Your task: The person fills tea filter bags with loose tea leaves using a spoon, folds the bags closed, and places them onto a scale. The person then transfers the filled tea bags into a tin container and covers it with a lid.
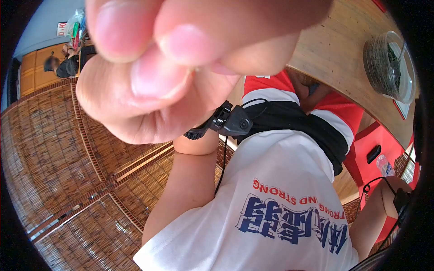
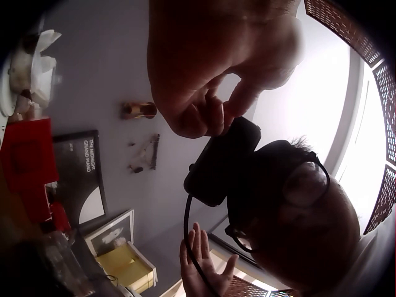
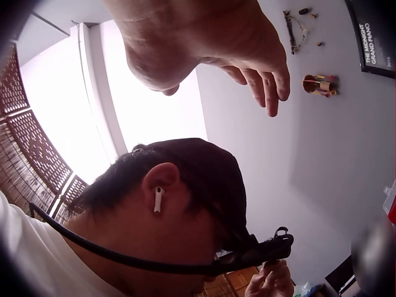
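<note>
Curled fingers of my left hand [image 1: 167, 67] fill the top of the head view, very close to the lens. In the left wrist view, the left hand [image 2: 216, 62] pinches the upper end of the black head camera [image 2: 223, 161] with thumb and fingertips. The right wrist view shows that left hand [image 3: 270, 281] against the front of the head camera [image 3: 272, 249]. My right hand [image 3: 210, 46] is raised beside the head, fingers loosely extended and holding nothing; its palm [image 2: 206, 272] shows in the left wrist view.
A wooden table [image 1: 334, 49] carries a round clear container [image 1: 389, 65] at the upper right. A red stool [image 1: 370, 140] holds a bottle [image 1: 384, 165] and a black item [image 1: 374, 154]. Woven screens [image 1: 45, 149] stand at left; another person [image 1: 65, 65] is farther back.
</note>
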Tool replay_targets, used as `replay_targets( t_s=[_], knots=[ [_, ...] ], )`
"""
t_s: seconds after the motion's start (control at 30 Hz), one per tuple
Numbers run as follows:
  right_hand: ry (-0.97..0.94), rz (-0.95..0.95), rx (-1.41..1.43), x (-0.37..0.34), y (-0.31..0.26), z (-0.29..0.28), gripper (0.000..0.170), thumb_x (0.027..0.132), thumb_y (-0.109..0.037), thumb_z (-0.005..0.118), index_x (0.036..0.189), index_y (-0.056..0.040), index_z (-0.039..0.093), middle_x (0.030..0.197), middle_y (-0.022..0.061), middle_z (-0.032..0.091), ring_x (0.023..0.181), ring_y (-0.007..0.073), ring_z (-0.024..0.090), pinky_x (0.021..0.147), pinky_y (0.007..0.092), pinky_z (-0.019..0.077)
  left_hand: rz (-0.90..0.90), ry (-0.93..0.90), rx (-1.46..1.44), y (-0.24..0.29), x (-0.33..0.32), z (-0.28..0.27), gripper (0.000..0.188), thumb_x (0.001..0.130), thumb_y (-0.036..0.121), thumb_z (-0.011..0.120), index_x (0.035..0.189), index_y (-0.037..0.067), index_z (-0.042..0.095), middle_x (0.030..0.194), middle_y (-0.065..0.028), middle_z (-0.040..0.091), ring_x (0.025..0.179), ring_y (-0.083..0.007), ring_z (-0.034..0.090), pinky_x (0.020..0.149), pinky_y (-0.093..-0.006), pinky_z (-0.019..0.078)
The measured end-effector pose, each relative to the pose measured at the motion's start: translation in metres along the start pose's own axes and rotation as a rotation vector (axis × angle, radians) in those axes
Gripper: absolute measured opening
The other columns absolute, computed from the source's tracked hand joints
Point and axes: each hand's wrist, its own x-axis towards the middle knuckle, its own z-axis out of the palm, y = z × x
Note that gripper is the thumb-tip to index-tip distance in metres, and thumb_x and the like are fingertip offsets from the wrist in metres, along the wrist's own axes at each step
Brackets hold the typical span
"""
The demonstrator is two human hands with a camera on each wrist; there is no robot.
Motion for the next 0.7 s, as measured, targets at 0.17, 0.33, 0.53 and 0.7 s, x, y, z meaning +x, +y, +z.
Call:
replay_targets(
  t_s=[0.17, 0.33, 0.53, 0.7],
  knots=[
    [0.07, 0.009, -0.226, -0.179, -0.042, -0.145, 0.11, 0.091, -0.077, 0.043, 0.164, -0.007, 0.0, 0.171, 0.0217, -0.004, 0.159, 0.04, 0.008, 0.129, 0.0554, 0.0065, 0.011, 0.006, -0.019, 0.003, -0.004, -0.004, 0.046, 0.089, -0.004, 0.061, 0.055, 0.019, 0.04, 0.073, 0.0083, 0.056, 0.07, -0.0081, 0.049, 0.06, -0.0262, 0.0367],
    [0.142, 0.0, -0.447, -0.144, -0.033, -0.108, 0.111, 0.091, -0.077, 0.044, 0.164, -0.0069, -0.001, 0.171, 0.0217, -0.004, 0.159, 0.0398, 0.008, 0.129, 0.0554, 0.0066, 0.019, 0.007, -0.022, 0.003, -0.003, -0.004, 0.047, 0.089, -0.004, 0.061, 0.055, 0.02, 0.039, 0.073, 0.0083, 0.056, 0.07, -0.008, 0.049, 0.059, -0.0262, 0.0366],
    [0.23, 0.008, -0.69, -0.108, -0.015, -0.076, 0.111, 0.091, -0.078, 0.044, 0.164, -0.0068, -0.001, 0.171, 0.0218, -0.005, 0.159, 0.0396, 0.008, 0.129, 0.0554, 0.0068, 0.011, 0.034, -0.032, -0.014, 0.004, -0.008, 0.048, 0.09, -0.004, 0.06, 0.055, 0.02, 0.038, 0.072, 0.0083, 0.056, 0.069, -0.0078, 0.049, 0.059, -0.0262, 0.0365],
    [0.3, -0.002, -0.899, -0.078, -0.004, -0.044, 0.112, 0.09, -0.078, 0.044, 0.164, -0.0067, -0.002, 0.171, 0.0218, -0.005, 0.159, 0.0394, 0.008, 0.129, 0.0553, 0.0069, 0.015, 0.047, -0.033, -0.022, 0.007, -0.004, 0.048, 0.09, -0.004, 0.06, 0.055, 0.02, 0.037, 0.072, 0.0083, 0.055, 0.069, -0.0076, 0.049, 0.059, -0.0261, 0.0364]
  ],
)
